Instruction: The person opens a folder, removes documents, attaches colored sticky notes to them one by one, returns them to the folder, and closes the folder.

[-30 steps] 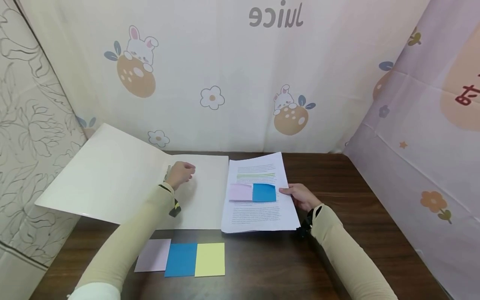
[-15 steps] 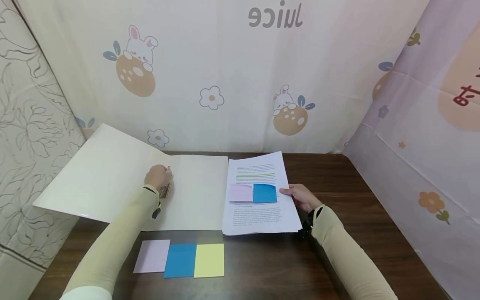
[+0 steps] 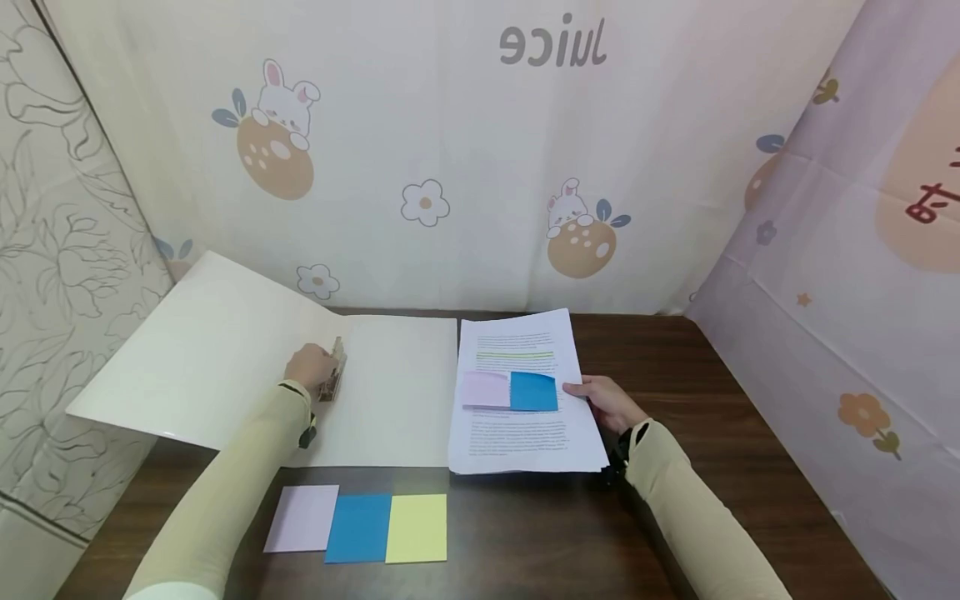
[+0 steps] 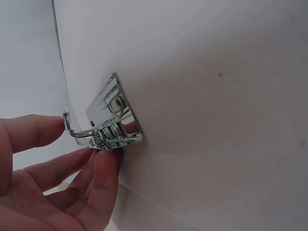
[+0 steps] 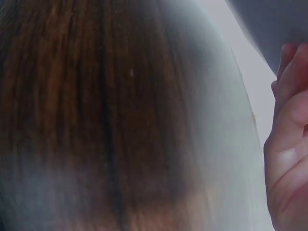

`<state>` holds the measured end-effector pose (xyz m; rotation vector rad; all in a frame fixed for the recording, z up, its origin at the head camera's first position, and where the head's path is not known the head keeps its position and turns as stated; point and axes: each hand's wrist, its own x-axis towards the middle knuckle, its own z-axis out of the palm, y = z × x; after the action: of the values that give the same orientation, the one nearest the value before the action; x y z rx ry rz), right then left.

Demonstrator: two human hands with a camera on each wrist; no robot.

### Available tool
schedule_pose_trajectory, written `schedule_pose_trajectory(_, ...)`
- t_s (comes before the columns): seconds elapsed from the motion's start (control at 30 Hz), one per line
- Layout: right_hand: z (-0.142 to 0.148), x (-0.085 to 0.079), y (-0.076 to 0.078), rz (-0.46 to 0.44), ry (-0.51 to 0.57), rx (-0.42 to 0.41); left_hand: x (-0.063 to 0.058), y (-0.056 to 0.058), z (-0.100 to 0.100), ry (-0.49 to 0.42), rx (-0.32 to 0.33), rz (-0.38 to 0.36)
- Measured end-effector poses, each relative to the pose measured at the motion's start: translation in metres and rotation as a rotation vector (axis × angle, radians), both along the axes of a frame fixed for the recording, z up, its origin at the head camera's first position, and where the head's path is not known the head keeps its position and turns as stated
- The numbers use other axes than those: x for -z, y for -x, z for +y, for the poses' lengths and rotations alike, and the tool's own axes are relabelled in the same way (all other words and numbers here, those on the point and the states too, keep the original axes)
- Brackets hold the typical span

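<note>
A white folder (image 3: pixel 397 392) lies spread on the table, with a metal lever clip (image 3: pixel 334 371) fixed near its fold. My left hand (image 3: pixel 311 367) is at that clip. In the left wrist view, the thumb presses the end of the clip's lever (image 4: pixel 68 122) while the curled fingers (image 4: pixel 103 173) bear on its other side. My right hand (image 3: pixel 611 402) grips the right edge of a stack of printed sheets (image 3: pixel 517 442), thumb on top, other fingers hidden underneath. The top sheet bears a lilac sticky note (image 3: pixel 486 390), a blue sticky note (image 3: pixel 533 392) and green highlighted lines.
In front of the folder lie a lilac pad (image 3: pixel 302 518), a blue pad (image 3: pixel 358 528) and a yellow pad (image 3: pixel 416 528) side by side. The dark wooden table (image 3: pixel 555 533) meets a printed curtain (image 3: pixel 480 250) at the back and right.
My left hand has moved left from above the folder's right half to the clip and now holds its lever. The right hand keeps its grip on the sheets; the head view tilts slightly.
</note>
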<state>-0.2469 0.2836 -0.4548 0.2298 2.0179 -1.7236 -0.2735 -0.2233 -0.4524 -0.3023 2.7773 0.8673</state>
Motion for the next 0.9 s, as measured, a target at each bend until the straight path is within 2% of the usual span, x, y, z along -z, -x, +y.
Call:
schedule_pose_trajectory(0.3,0.002,0.0,0.001,0.008,-0.001,-0.002,-0.007,-0.002,0.013,-0.032,0.029,-0.019)
schedule_pose_trajectory(0.47,0.002,0.0,0.001,0.006,-0.007,0.002,-0.004,-0.001,0.026,-0.063,0.048,-0.018)
schedule_pose_trajectory(0.63,0.0,0.001,0.0,0.003,-0.013,0.004,0.0,0.002,0.045,-0.109,0.058,-0.024)
schedule_pose_trajectory(0.9,-0.006,0.001,0.0,-0.002,0.001,-0.002,0.001,0.002,0.086,-0.126,0.074,-0.008)
